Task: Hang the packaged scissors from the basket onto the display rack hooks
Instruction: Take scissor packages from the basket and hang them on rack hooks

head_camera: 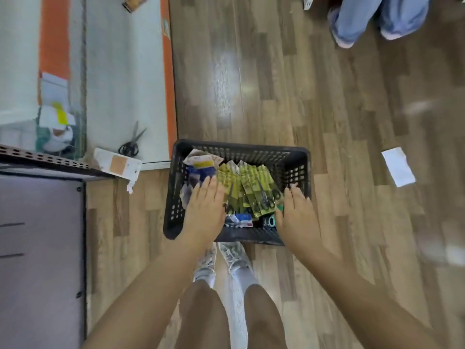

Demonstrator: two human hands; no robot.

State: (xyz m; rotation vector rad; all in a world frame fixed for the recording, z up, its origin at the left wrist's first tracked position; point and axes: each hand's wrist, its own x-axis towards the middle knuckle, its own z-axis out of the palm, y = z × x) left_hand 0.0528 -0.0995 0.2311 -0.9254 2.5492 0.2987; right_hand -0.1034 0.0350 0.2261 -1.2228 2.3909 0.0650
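Left hand (205, 204) fingers spread flat, gripping nothing, over basket's left half | right hand (295, 210) likewise open, empty, by basket's right wall | green-carded packaged scissors (254, 191) heaped mid-basket between hands | black basket (299, 170) on floor | step: picking stock, judged barely begun | next: pinch one pack; rack hooks not visible.

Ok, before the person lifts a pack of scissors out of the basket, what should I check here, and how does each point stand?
1. Green scissor packs lie reachable in the basket: ok.
2. Left hand is empty, spread flat over the packs: ok.
3. Right hand is empty, at the basket's right side: ok.
4. One single pack is separated from the pile: not ok, they overlap.
5. Display rack hooks are free: cannot tell, out of view.
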